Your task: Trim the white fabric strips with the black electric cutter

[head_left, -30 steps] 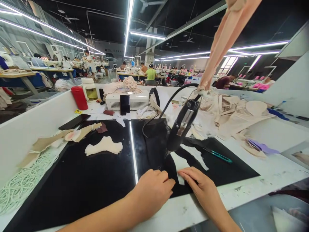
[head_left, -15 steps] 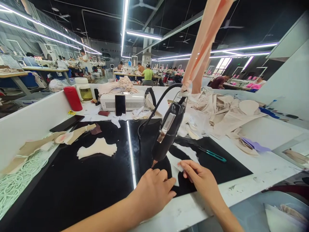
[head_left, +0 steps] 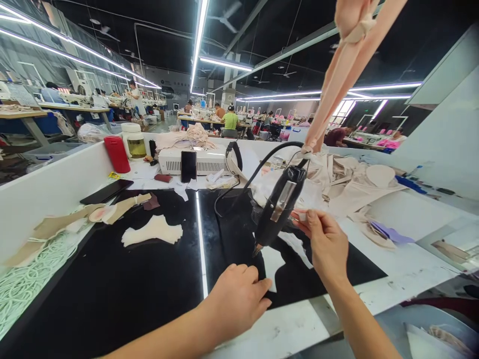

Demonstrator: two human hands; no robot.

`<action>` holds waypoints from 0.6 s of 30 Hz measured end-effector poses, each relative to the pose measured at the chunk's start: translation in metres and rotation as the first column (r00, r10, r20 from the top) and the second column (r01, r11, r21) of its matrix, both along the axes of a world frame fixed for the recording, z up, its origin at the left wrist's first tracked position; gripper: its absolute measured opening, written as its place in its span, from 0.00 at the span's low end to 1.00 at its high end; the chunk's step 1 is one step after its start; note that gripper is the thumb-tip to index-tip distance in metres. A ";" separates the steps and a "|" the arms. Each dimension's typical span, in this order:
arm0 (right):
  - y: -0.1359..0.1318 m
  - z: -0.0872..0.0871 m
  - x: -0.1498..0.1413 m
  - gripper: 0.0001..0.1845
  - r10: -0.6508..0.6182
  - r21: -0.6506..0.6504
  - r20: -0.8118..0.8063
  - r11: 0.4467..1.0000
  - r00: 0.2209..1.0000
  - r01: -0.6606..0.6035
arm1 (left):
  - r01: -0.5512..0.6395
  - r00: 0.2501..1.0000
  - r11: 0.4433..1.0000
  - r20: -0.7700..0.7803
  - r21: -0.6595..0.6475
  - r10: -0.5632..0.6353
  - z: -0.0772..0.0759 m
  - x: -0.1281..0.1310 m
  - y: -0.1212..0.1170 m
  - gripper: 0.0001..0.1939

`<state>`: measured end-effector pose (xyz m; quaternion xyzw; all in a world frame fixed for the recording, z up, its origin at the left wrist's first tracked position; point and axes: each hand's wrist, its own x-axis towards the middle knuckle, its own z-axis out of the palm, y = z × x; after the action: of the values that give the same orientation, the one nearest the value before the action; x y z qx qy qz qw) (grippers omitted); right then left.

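Observation:
My left hand [head_left: 239, 299] rests at the front of the black mat [head_left: 149, 289], its fingers curled. What they hold, if anything, is hidden. Beside its fingertips lies a cut white fabric piece [head_left: 274, 267]. A black pen-shaped power tool [head_left: 282, 202] with a copper-coloured tip hangs tilted from a pink fabric strap [head_left: 339, 89], the tip just above the mat. Right of the tool, my raised right hand [head_left: 327, 244] pinches a small white fabric scrap [head_left: 301, 215] between thumb and fingers. Another white strip [head_left: 295, 244] lies below that hand.
A stack of cream cut pieces [head_left: 152, 231] lies left on the mat. Behind stand a vented white box [head_left: 209, 163], a phone [head_left: 188, 167], a red case [head_left: 117, 154] and a jar [head_left: 133, 142]. Beige garments [head_left: 359, 174] heap up at right; mint cord [head_left: 33, 289] lies at left.
My right hand has moved up and away from the white piece with a scrap in its fingers. The tool has shifted right on its strap. My left hand has stayed nearly still.

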<state>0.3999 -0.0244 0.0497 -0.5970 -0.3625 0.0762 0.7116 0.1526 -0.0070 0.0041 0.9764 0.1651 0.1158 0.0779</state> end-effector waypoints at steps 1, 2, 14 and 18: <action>-0.008 0.002 -0.002 0.31 -0.014 0.014 0.027 1.000 1.000 0.013 | -0.003 1.000 1.000 -0.006 -0.018 0.003 0.000 0.000 0.000 0.18; -0.018 0.003 -0.005 0.30 -0.023 0.022 0.057 1.000 0.998 0.022 | -0.004 1.000 0.999 -0.010 -0.042 0.003 0.001 0.000 0.001 0.19; -0.093 -0.021 -0.077 0.21 0.450 0.036 0.310 0.875 0.837 -0.484 | 0.023 0.929 0.426 0.177 -0.904 0.324 0.021 -0.037 0.028 0.22; -0.087 -0.025 -0.110 0.25 0.552 -0.001 0.220 0.825 0.804 -0.566 | 0.079 0.918 0.254 0.170 -0.964 0.359 0.032 -0.052 0.027 0.27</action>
<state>0.2897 -0.1118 0.0252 -0.4451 -0.5976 0.2071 0.6339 0.1003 0.0198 0.0364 0.6694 0.2716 0.1738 0.6692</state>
